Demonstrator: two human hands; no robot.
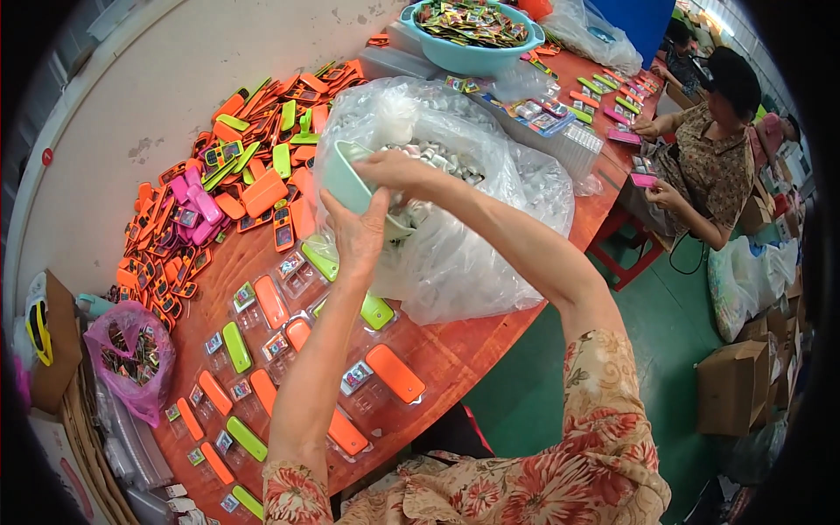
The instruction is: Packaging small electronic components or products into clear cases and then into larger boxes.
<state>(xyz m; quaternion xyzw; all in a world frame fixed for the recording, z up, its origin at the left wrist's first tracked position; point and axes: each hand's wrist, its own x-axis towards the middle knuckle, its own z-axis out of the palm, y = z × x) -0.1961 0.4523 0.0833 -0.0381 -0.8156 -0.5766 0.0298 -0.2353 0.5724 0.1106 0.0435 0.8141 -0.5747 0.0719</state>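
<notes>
My left hand [357, 232] grips the side of a pale green plastic bowl [343, 181], which is tilted at the mouth of a big clear plastic bag. The right hand [395, 171] reaches across to the bowl's inside; its fingertips are partly hidden and blurred. Inside the bag [486, 262] lie many small whitish and silvery pieces [446, 159]. Under and beside my left forearm, clear plastic blister trays stand in rows, each with an orange toy phone [395, 374] or a green toy phone [236, 346] and a small printed packet [356, 377].
A heap of orange, green and pink toy phones [262, 188] lies against the wall. A blue basin [472, 54] of small packets stands at the back; a pink bag [131, 353] is at the left. Stacked clear trays [560, 144] sit beyond the bag. A co-worker [713, 157] handles pink toy phones.
</notes>
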